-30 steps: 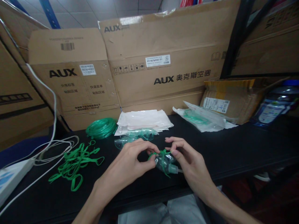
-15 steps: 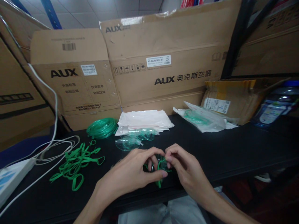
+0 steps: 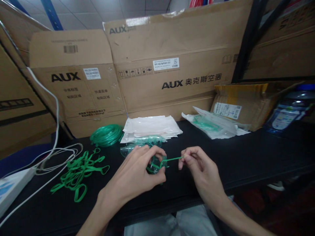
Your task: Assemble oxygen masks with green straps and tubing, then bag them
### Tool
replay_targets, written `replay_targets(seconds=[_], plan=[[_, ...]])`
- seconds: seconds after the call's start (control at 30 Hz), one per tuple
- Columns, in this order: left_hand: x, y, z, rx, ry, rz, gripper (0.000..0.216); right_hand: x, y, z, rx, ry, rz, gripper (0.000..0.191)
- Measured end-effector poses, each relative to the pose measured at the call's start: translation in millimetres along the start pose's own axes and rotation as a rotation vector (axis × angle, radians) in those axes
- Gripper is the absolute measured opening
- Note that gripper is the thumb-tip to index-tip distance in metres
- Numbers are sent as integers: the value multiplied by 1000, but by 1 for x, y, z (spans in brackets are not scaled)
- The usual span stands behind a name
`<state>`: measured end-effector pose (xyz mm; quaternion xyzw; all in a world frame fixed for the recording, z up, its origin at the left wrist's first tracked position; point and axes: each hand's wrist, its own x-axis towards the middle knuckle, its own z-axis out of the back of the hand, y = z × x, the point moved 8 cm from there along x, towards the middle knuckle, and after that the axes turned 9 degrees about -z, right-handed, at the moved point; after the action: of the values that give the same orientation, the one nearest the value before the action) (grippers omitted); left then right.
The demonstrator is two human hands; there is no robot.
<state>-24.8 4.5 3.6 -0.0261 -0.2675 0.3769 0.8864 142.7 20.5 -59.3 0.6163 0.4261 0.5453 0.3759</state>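
Observation:
My left hand (image 3: 137,170) is closed around a clear green-tinted plastic mask (image 3: 155,163), which its fingers partly cover. A green elastic strap (image 3: 173,159) runs from the mask to the right, stretched taut. Its far end is pinched between the thumb and fingers of my right hand (image 3: 200,167). Behind my left hand lie more clear green masks (image 3: 149,140), partly hidden by it. Off to the left, a loose heap of green elastic straps (image 3: 76,172) rests on the black table.
A coil of green tubing (image 3: 106,135) and a stack of white packets (image 3: 152,126) stand at the back. An opened packet with green tubing (image 3: 209,124), a cardboard box (image 3: 236,101) and a blue-capped bottle (image 3: 286,113) are to the right. White cables (image 3: 57,149) lie at left.
My right hand has moved right, away from my left, drawing the green strap out into a straight line. My left hand has shifted slightly left and up with the mask.

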Motion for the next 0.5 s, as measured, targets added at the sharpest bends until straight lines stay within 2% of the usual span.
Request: replay_targets(seconds=[0.1, 0.23, 0.37, 0.43, 0.5], plan=[[-1, 2, 4, 52, -55, -42, 29, 3, -2, 2, 73, 0, -24, 19], [1, -1, 1, 83, -75, -142, 22, -1, 0, -12, 60, 137, -61, 16], [1, -2, -8, 56, -16, -176, 23, -8, -3, -27, -37, 252, -78, 20], [1, -4, -13, 64, 23, -176, 23, -8, -6, -30, -78, 256, -81, 26], [0, -5, -16, 73, 47, -180, 21, -6, -11, -29, -81, 247, -103, 25]])
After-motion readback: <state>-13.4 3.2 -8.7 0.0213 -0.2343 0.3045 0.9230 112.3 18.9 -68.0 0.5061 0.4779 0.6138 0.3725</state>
